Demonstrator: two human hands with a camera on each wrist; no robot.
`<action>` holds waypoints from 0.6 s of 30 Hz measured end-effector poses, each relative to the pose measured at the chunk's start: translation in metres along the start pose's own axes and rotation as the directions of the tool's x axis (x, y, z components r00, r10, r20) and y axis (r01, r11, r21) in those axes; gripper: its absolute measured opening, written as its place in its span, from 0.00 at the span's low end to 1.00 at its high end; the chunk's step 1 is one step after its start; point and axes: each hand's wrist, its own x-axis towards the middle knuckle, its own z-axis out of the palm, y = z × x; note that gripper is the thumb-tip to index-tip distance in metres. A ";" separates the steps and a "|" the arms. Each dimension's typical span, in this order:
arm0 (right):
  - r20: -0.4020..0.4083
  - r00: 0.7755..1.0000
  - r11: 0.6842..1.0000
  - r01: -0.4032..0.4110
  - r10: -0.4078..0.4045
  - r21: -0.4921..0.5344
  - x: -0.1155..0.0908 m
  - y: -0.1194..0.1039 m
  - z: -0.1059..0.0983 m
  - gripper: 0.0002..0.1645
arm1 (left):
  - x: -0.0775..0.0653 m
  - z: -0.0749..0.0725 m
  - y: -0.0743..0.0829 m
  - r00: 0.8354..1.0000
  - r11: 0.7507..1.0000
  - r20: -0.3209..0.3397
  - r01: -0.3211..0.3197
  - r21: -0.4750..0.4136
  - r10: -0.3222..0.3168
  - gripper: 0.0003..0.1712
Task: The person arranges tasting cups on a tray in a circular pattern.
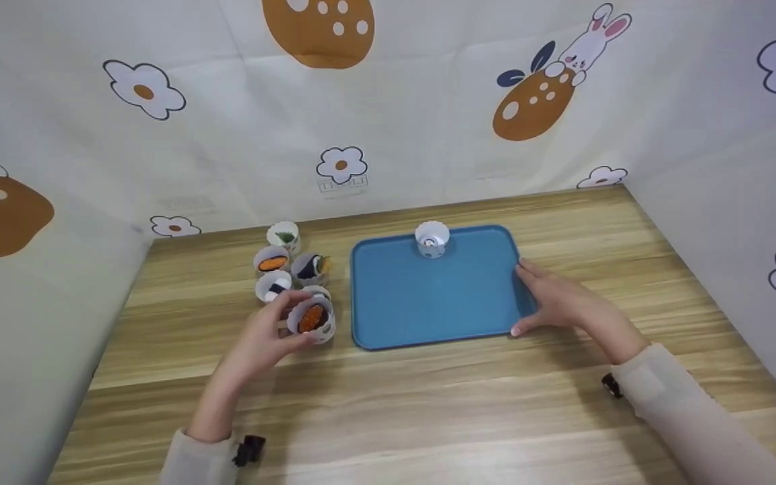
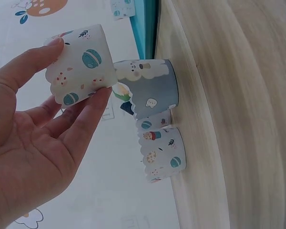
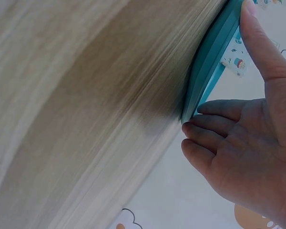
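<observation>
My left hand [image 1: 270,340] pinches a white paper baking cup [image 2: 83,67] between thumb and fingers. The cup is lifted off the table and holds a piece of orange roe sushi [image 1: 312,318]. Just behind it, a grey cup [image 2: 157,90] with a scalloped rim stands on the wood, partly hidden in the head view. My right hand [image 1: 560,300] touches the right end of a blue tray [image 1: 428,296], its thumb at the near corner and its fingers along the side. One white cup [image 1: 432,241] stands at the tray's far edge.
Left of the tray several more paper cups stand in a cluster: one with something green [image 1: 285,236], one with orange sushi [image 1: 271,260], one with a white rice piece [image 1: 273,287] and one with a dark roll [image 1: 310,268]. A printed sheet [image 1: 226,135] walls off the table's back and sides.
</observation>
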 end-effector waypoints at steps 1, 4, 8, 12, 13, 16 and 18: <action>0.001 1.000 1.000 0.002 -0.002 -0.001 0.000 0.000 0.000 0.76 | 0.001 0.001 0.000 1.000 1.000 0.002 -0.005 0.004 0.005 0.32; 0.002 1.000 1.000 0.004 -0.004 -0.001 0.000 0.001 0.000 0.76 | 0.003 0.003 0.001 1.000 1.000 0.004 -0.013 0.017 0.013 0.32; 0.003 1.000 1.000 0.001 -0.001 -0.001 0.000 0.001 0.000 0.76 | 0.005 0.005 0.003 1.000 0.999 0.004 -0.024 0.028 0.024 0.31; 0.007 1.000 1.000 -0.012 0.012 0.005 0.001 0.001 0.001 0.77 | 0.007 0.009 0.004 0.999 0.999 0.007 -0.035 0.023 0.034 0.31; 0.007 1.000 1.000 -0.012 0.012 0.005 0.001 0.001 0.001 0.77 | 0.008 0.009 0.004 0.999 0.999 0.008 -0.040 0.026 0.040 0.31; 0.007 1.000 1.000 -0.016 0.016 0.005 0.001 0.001 0.001 0.77 | 0.010 0.011 0.004 0.999 0.998 0.009 -0.051 0.032 0.050 0.31; 0.006 1.000 1.000 -0.016 0.016 0.004 0.000 0.001 0.001 0.77 | 0.012 0.012 0.004 0.999 0.998 0.013 -0.054 0.033 0.053 0.31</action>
